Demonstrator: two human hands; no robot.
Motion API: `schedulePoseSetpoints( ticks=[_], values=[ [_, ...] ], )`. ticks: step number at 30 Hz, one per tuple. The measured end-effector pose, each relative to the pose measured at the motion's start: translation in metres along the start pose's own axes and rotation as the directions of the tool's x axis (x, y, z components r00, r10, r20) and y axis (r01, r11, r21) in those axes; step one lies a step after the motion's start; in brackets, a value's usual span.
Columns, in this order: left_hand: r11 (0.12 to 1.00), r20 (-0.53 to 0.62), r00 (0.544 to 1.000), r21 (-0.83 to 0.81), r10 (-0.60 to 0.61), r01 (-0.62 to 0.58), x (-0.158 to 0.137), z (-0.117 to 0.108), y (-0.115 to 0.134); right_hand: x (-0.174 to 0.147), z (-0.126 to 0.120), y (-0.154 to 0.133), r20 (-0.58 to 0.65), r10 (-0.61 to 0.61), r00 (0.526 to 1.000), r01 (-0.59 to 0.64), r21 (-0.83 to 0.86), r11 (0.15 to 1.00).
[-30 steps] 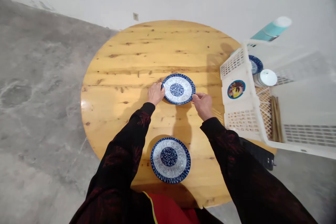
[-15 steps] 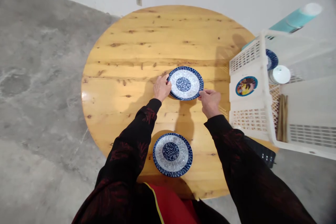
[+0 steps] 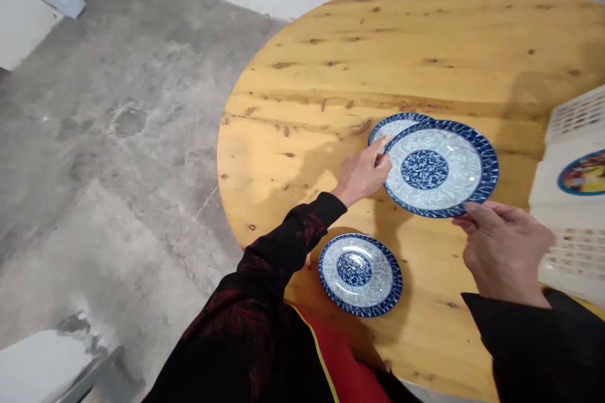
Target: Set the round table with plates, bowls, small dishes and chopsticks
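Round wooden table, blue-patterned plates (white basket)
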State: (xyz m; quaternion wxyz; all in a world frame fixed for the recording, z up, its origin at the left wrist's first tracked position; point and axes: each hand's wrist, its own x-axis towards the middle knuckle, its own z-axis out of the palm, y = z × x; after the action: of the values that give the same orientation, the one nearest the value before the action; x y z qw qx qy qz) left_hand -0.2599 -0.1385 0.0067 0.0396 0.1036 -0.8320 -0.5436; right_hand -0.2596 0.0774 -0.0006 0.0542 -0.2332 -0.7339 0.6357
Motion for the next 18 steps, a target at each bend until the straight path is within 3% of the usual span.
schedulePoseSetpoints(
  ticks=[4, 9, 14, 18],
  values=[
    [0.999, -0.035, 0.999, -0.021, -0.035, 0.034, -0.057, -0.017, 0.005, -0.037, -0.018, -0.005, 0.124, 0.026, 0.992, -0.03, 0.031, 0.999],
    [0.998, -0.186, 0.982, -0.062, -0.043, 0.032, -0.148, -0.035, 0.007, -0.094, -0.043, -0.006, 0.308, 0.007, 0.951, -0.01, 0.009, 1.0],
    [0.984, -0.283, 0.952, -0.16, -0.116, 0.073, -0.239, -0.045, 0.004, -0.146, -0.071, 0.011, 0.444, -0.018, 0.896, 0.048, -0.055, 0.997],
    [0.982, -0.322, 0.935, -0.157, -0.153, 0.106, -0.294, -0.051, 0.001, -0.184, -0.089, 0.027, 0.496, -0.003, 0.868, 0.026, -0.04, 0.999]
  ],
)
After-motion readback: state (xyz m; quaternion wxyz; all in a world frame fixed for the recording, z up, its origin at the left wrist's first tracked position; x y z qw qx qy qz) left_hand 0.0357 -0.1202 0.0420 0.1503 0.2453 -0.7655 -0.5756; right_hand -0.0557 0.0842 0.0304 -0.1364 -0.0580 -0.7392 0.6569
